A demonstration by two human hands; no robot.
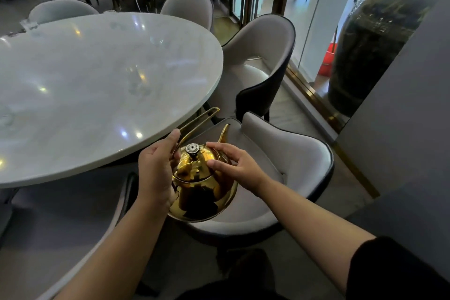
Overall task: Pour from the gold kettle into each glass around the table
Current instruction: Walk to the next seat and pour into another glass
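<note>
The gold kettle (pixel 202 190) hangs over a grey chair seat (pixel 267 178), just off the near edge of the round white marble table (pixel 73 80). My left hand (pixel 155 173) grips the kettle's handle, whose thin gold loop sticks up toward the table rim. My right hand (pixel 233 165) rests its fingers on the lid beside the silver knob. The spout points away from me. A clear glass (pixel 137 80) stands on the table, faint and blurred. Other glasses (pixel 29 25) show at the far left edge.
Grey upholstered chairs ring the table: one (pixel 263 56) at the right, two at the far side, another at the lower left. A large dark jar (pixel 370 44) and a gold-trimmed glass wall stand on the right. More tables and chairs fill the background.
</note>
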